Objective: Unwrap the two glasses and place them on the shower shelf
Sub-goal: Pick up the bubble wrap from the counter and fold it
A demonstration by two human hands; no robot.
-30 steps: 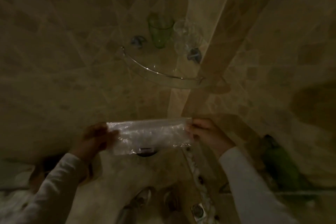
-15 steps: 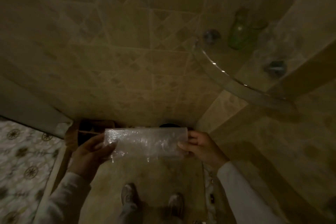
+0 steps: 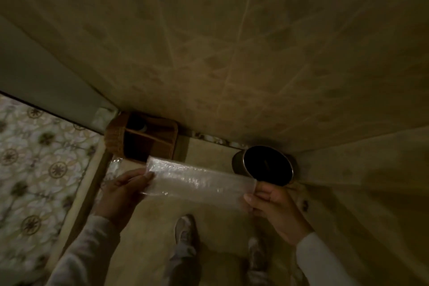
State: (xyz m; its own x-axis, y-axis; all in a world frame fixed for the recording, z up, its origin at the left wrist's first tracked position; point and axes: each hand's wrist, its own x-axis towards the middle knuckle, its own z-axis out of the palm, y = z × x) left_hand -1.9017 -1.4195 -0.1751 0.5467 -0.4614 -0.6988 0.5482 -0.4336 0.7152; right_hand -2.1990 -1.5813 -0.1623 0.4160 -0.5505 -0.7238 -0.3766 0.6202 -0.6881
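Note:
A clear sheet of bubble wrap (image 3: pixel 197 181) is stretched flat between my two hands, low in the head view. My left hand (image 3: pixel 123 190) pinches its left end and my right hand (image 3: pixel 276 211) pinches its right end. No glass shows inside the wrap. The shower shelf and the two glasses are out of view.
A brown wicker basket (image 3: pixel 141 139) with compartments stands on the floor against the tiled wall. A round metal bin (image 3: pixel 267 167) with a dark opening sits in the corner to the right. My two shoes (image 3: pixel 185 230) are on the shower floor. Patterned floor tiles (image 3: pixel 34 158) lie to the left.
The view has swung down and to the left, so the corner shelf with the green and clear glasses has left the frame. The basket and bin have come into view. Both hands still hold the wrap.

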